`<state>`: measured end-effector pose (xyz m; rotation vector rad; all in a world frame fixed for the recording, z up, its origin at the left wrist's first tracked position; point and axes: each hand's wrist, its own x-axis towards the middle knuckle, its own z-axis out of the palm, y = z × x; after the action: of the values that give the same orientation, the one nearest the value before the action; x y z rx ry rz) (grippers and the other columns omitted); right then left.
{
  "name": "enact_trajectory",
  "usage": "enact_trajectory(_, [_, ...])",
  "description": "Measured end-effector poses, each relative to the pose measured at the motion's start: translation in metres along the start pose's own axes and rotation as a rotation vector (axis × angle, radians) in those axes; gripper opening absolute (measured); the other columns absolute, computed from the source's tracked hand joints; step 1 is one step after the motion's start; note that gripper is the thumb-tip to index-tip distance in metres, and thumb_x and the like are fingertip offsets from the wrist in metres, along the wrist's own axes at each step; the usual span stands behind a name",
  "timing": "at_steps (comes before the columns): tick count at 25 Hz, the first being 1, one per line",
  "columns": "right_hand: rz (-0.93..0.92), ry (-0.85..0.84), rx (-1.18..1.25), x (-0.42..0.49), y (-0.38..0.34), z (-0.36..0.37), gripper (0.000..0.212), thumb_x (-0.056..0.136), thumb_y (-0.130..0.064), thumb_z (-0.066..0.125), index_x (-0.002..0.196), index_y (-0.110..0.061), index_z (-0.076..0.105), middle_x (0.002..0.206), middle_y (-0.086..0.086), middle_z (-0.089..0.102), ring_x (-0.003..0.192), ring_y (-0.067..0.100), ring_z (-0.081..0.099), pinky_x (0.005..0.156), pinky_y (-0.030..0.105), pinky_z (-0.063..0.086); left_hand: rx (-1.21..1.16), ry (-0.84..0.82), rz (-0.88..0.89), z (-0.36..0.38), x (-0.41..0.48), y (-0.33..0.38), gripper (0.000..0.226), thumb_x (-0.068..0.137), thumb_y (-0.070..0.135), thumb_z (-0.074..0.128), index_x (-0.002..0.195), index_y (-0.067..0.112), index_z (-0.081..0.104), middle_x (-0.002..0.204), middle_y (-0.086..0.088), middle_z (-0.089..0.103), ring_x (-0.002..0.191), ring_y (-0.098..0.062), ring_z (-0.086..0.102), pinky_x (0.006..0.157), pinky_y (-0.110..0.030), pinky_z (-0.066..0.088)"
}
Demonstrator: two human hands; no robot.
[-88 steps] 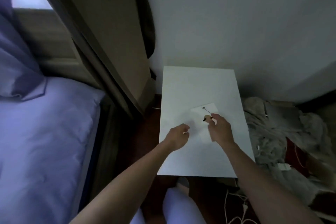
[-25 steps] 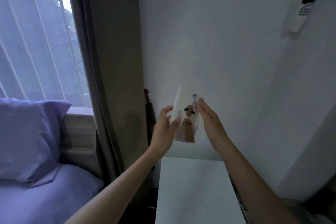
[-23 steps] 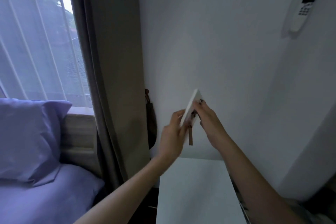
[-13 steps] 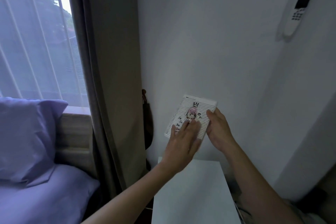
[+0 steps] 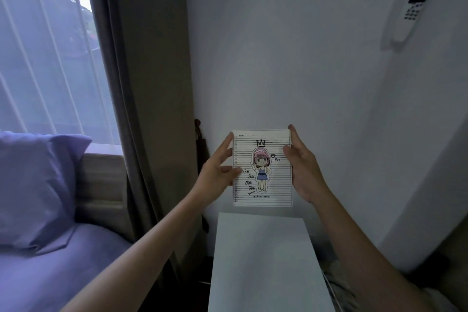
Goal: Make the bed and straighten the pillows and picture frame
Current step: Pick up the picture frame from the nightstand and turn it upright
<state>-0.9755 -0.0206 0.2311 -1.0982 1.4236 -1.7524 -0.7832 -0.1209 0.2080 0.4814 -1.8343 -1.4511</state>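
Two hands, picture frame (image 5: 262,167), handwriting likely Thai

dim white wall (image 5: 291,45), curtained window (image 5: 45,58)

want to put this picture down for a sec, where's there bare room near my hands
The white table top directly below the picture frame is bare, bordered by the wall behind and the curtain on its left. The bed in front of the pillow is also open. Right of the table looks cluttered and dim.
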Motion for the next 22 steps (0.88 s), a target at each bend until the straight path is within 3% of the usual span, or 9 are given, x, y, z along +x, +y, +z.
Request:
enact_trajectory(5, [-0.04, 0.017, -0.258, 0.002, 0.002, -0.001, 0.054, 0.099, -0.025, 0.049, 0.143, -0.048, 0.028, 0.111, -0.023, 0.067, 0.093, -0.004, 0.065, 0.085, 0.032, 0.054, 0.068, 0.044, -0.002, -0.001, -0.003, -0.005, 0.084, 0.089, -0.005, 0.057, 0.148, 0.038, 0.017, 0.133, 0.001, 0.054, 0.093, -0.019, 0.072, 0.068, -0.027, 0.059])
enact_trajectory(10, [-0.045, 0.151, -0.377, 0.0, 0.018, 0.003, 0.056, 0.097, -0.022, 0.052, 0.145, -0.039, 0.03, 0.114, -0.01, 0.068, 0.108, 0.011, 0.062, 0.093, 0.042, 0.052, 0.124, 0.048, -0.007, -0.001, -0.002, -0.018, 0.083, 0.089, -0.005, 0.057, 0.146, 0.043, 0.02, 0.127, 0.011, 0.057, 0.094, -0.018, 0.072, 0.079, -0.03, 0.059])
enact_trajectory(12, [0.003, 0.229, -0.463, -0.006, 0.038, 0.007, 0.059, 0.094, -0.018, 0.055, 0.146, -0.033, 0.033, 0.123, -0.006, 0.066, 0.107, 0.002, 0.06, 0.092, 0.03, 0.051, 0.157, 0.062, -0.044, 0.007, -0.008, -0.035, 0.084, 0.088, -0.006, 0.056, 0.143, 0.047, 0.02, 0.125, 0.015, 0.057, 0.095, -0.013, 0.071, 0.084, -0.026, 0.057])
enact_trajectory(14, [0.071, 0.21, -0.45, -0.015, 0.067, 0.007, 0.059, 0.089, -0.013, 0.056, 0.142, -0.037, 0.04, 0.121, -0.012, 0.065, 0.093, -0.015, 0.058, 0.077, 0.01, 0.045, 0.194, 0.085, -0.09, 0.018, -0.016, -0.059, 0.084, 0.089, -0.007, 0.054, 0.142, 0.048, 0.021, 0.131, 0.012, 0.056, 0.098, -0.001, 0.068, 0.084, -0.013, 0.052])
enact_trajectory(15, [0.109, 0.187, -0.426, -0.02, 0.083, 0.005, 0.059, 0.088, -0.011, 0.055, 0.138, -0.038, 0.044, 0.119, -0.015, 0.066, 0.094, -0.014, 0.059, 0.074, 0.009, 0.045, 0.22, 0.086, -0.117, 0.024, -0.021, -0.073, 0.084, 0.089, -0.007, 0.053, 0.143, 0.048, 0.02, 0.134, 0.014, 0.054, 0.098, 0.007, 0.065, 0.082, -0.006, 0.048])
enact_trajectory(17, [0.203, 0.144, -0.382, -0.03, 0.118, -0.001, 0.058, 0.086, -0.008, 0.055, 0.137, -0.035, 0.044, 0.12, -0.013, 0.066, 0.107, 0.005, 0.062, 0.084, 0.024, 0.05, 0.311, 0.047, -0.2, 0.034, -0.032, -0.105, 0.086, 0.089, -0.001, 0.052, 0.146, 0.047, 0.01, 0.132, 0.022, 0.051, 0.093, 0.017, 0.06, 0.076, 0.005, 0.038])
enact_trajectory(19, [0.285, 0.119, -0.381, -0.04, 0.152, -0.01, 0.065, 0.087, -0.008, 0.055, 0.145, -0.03, 0.036, 0.13, -0.008, 0.061, 0.116, 0.013, 0.058, 0.099, 0.035, 0.047, 0.35, -0.005, -0.311, 0.043, -0.047, -0.139, 0.093, 0.087, 0.004, 0.054, 0.145, 0.05, -0.002, 0.13, 0.027, 0.05, 0.103, 0.011, 0.056, 0.077, 0.009, 0.034])
enact_trajectory(22, [0.374, 0.048, -0.419, -0.052, 0.207, -0.028, 0.068, 0.09, -0.013, 0.056, 0.149, -0.029, 0.028, 0.136, -0.012, 0.055, 0.12, 0.01, 0.053, 0.104, 0.034, 0.043, 0.286, -0.093, -0.457, 0.058, -0.069, -0.192, 0.1, 0.088, 0.005, 0.059, 0.146, 0.046, -0.013, 0.139, 0.032, 0.034, 0.126, 0.003, 0.039, 0.084, 0.01, 0.029])
